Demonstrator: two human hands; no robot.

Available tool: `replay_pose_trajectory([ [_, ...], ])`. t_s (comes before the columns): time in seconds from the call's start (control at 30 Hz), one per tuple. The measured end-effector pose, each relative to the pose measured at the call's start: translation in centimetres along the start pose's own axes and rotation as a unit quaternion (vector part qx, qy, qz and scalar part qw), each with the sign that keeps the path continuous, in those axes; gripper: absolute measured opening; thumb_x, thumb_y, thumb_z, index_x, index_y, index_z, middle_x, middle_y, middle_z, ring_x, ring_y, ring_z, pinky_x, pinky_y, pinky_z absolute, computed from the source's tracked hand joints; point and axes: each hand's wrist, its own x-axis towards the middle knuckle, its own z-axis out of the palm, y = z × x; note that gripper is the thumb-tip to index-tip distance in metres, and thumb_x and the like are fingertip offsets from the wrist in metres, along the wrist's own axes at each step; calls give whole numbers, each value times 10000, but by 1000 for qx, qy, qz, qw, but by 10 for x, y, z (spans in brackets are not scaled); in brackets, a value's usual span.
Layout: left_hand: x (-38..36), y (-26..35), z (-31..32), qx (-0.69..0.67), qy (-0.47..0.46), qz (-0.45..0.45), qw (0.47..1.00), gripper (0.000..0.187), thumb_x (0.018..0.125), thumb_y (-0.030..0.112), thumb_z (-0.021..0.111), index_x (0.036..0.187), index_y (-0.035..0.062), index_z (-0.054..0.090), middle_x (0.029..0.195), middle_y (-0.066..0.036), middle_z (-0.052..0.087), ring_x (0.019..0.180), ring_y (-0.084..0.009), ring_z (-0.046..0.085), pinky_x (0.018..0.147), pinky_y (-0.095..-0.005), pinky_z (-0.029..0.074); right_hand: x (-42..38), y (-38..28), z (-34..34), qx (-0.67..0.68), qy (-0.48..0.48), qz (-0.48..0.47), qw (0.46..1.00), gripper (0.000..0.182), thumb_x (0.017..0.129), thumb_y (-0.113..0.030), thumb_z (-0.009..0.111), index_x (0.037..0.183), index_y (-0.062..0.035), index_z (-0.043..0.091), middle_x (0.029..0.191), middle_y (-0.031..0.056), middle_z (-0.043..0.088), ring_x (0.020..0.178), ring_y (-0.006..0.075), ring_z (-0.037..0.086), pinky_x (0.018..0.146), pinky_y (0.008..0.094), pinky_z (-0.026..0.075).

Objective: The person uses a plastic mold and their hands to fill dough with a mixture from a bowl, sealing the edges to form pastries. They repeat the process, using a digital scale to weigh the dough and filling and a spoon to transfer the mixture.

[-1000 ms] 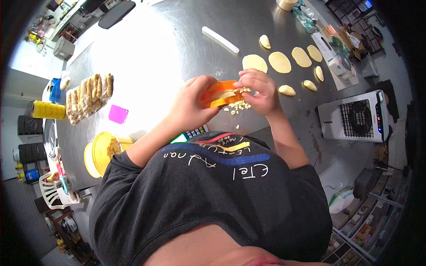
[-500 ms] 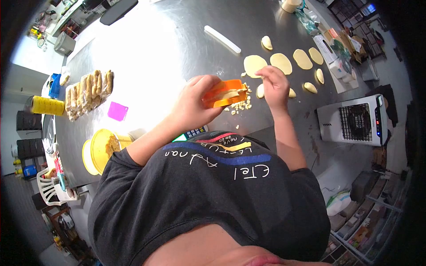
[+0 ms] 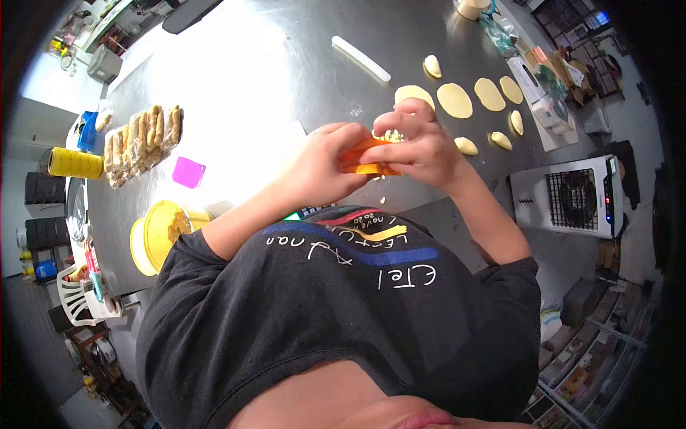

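Observation:
My left hand (image 3: 325, 161) is wrapped round an orange mould (image 3: 371, 169) above the steel table. My right hand (image 3: 418, 150) has its fingers bent over the mould's right side, gripping it. What lies inside the mould is mostly hidden by the fingers. Small filling crumbs (image 3: 389, 134) show just beyond the hands. A flat dough round (image 3: 414, 95) lies partly behind my right hand, with another dough round (image 3: 455, 101) to its right. Folded dough pieces (image 3: 466, 146) rest nearby.
A white rolling pin (image 3: 361, 58) lies farther back on the steel table (image 3: 307, 79). Bagged baked sticks (image 3: 143, 143), a purple scraper (image 3: 189, 172) and a yellow tub (image 3: 148, 236) are at the left. A white air cooler (image 3: 564, 196) stands right of the table.
My right hand has moved left and toward me, from beside the dough round onto the orange mould. The mould is now mostly covered by fingers.

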Motion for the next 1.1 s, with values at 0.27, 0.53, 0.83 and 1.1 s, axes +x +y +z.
replay_pose_trajectory([
  [0.27,-2,-7,6,18,-3,-4,1000,310,652,78,696,919,6,557,831,-149,589,830,-339,579,733,-400,468,1,9,4,-2,-82,-9,997,197,617,-204,739,792,-257,663,962,-60,477,984,186,423,890,329,377],
  [0.53,-5,-15,-12,22,28,-41,998,373,698,80,745,996,12,530,899,-115,563,786,-209,595,688,-302,488,-49,35,-8,-25,-29,78,996,191,595,-76,709,735,-149,601,905,-11,551,887,208,501,833,335,416],
  [0.83,-1,-9,-4,-25,9,-37,999,350,676,112,729,951,-10,551,861,-167,581,793,-280,614,715,-348,491,-33,28,-13,-94,2,97,991,232,599,4,662,774,-139,610,857,-6,576,850,208,524,806,342,421],
  [1.1,-1,-15,6,-108,-16,-97,989,394,725,205,732,990,-19,545,860,-140,581,783,-212,598,707,-318,481,-8,7,-4,-17,17,14,1000,359,616,-72,695,948,-203,659,977,-6,557,924,203,490,888,363,379],
])
